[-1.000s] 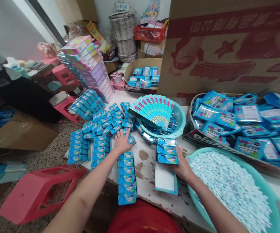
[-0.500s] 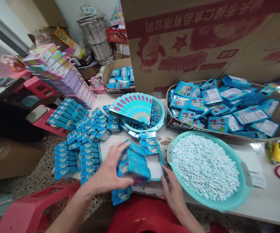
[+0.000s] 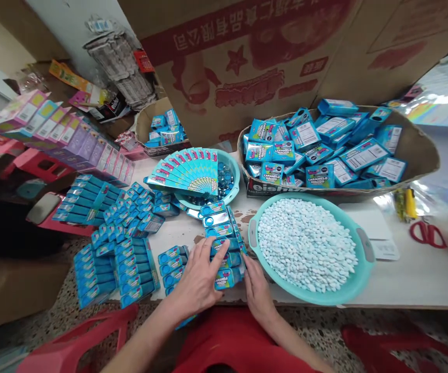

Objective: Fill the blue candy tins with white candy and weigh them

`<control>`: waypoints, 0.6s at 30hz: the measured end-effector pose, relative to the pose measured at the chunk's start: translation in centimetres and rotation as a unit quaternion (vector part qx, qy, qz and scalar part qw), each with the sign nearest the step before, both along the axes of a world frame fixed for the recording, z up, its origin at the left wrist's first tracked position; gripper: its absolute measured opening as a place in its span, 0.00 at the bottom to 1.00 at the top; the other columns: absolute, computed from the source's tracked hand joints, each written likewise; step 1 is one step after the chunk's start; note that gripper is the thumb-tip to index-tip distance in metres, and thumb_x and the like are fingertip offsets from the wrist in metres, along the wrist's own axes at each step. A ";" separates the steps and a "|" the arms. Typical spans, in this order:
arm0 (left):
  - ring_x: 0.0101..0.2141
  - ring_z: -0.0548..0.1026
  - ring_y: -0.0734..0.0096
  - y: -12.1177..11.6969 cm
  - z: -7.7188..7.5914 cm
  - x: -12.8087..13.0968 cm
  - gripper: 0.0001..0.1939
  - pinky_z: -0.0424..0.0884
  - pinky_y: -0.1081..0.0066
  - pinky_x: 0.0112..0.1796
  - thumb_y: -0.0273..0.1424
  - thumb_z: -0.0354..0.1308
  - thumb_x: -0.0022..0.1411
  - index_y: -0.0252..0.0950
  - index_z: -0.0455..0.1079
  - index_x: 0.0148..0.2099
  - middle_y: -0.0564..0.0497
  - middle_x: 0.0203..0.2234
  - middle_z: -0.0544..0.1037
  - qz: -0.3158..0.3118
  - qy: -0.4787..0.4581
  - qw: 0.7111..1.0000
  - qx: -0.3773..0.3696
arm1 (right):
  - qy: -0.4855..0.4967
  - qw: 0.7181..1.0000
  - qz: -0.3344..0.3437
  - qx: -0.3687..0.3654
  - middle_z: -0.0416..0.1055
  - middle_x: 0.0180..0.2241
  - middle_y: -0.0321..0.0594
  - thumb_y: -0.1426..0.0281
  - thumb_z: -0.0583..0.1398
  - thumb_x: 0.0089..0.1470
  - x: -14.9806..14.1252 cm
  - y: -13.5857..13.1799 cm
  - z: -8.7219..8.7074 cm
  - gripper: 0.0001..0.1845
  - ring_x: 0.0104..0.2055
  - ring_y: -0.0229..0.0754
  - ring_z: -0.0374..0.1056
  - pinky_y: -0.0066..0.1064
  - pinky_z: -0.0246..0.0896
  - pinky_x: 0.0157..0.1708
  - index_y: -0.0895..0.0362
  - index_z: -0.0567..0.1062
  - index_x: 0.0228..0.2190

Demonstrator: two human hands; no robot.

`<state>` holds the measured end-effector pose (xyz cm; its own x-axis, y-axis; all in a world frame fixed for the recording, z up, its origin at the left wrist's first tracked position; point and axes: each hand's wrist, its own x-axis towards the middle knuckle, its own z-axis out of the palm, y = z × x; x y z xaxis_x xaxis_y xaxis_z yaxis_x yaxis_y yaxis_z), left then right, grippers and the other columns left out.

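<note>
My left hand (image 3: pixel 200 274) curls around several small blue candy boxes (image 3: pixel 226 278) at the near end of a row, its fingertips on their tops and its thumb at the near side. The row stands in a shallow display box (image 3: pixel 241 247), mostly hidden by its contents. My right hand (image 3: pixel 258 287) holds the display box's right side with its fingertips. Just left of my left hand is another short row of blue candy boxes (image 3: pixel 172 261). A turquoise basin (image 3: pixel 252 228) full of pale blue candies stands right of my right hand.
Behind the row, fanned blue cards (image 3: pixel 193 171) lie over a turquoise bowl (image 3: pixel 235 191) of small round pieces. A carton (image 3: pixel 422 150) of blue packets stands at the back right. Red scissors (image 3: pixel 428 234) lie at the right; a red stool (image 3: pixel 80 336) is below left.
My left hand has lowered the block of candy boxes into the open near part of the display box. My right hand stays at its side. The view has shifted to the right.
</note>
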<state>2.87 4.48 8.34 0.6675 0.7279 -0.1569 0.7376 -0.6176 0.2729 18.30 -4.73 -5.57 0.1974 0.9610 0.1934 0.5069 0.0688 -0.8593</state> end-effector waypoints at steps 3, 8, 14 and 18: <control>0.60 0.51 0.42 -0.1 0.0 0.4 0.52 0.55 0.47 0.55 0.29 0.61 0.45 0.40 0.39 0.69 0.36 0.61 0.49 0.005 0.014 1.000 0.013 | -0.004 1.000 0.009 -0.001 0.63 0.55 0.46 0.75 0.47 0.62 0.1 0.0 0.2 0.30 0.57 0.45 0.61 0.45 0.62 0.53 0.46 0.50 0.63; 0.58 0.54 0.42 -0.4 -0.3 1.0 0.49 0.55 0.47 0.55 0.28 0.61 0.45 0.41 0.44 0.68 0.36 0.60 0.52 -0.002 0.021 1.000 0.010 | -0.008 1.000 0.008 -0.013 0.63 0.55 0.45 0.74 0.46 0.62 0.0 -0.2 0.1 0.30 0.57 0.46 0.60 0.47 0.61 0.53 0.45 0.50 0.63; 0.63 0.46 0.40 -0.3 -0.9 1.9 0.47 0.51 0.45 0.57 0.27 0.59 0.48 0.37 0.44 0.68 0.34 0.64 0.46 -0.031 0.021 0.999 0.030 | 0.024 1.000 0.010 -0.013 0.64 0.56 0.44 0.72 0.47 0.63 0.3 -0.2 -0.3 0.26 0.57 0.45 0.61 0.44 0.60 0.55 0.47 0.55 0.62; 0.65 0.37 0.45 -1.4 -2.8 2.8 0.44 0.41 0.40 0.58 0.25 0.55 0.53 0.38 0.41 0.68 0.37 0.66 0.41 -0.057 0.048 0.995 0.062 | 0.039 0.999 0.021 -0.017 0.63 0.58 0.44 0.71 0.47 0.63 0.4 -0.2 -0.5 0.26 0.58 0.45 0.60 0.45 0.58 0.57 0.49 0.55 0.61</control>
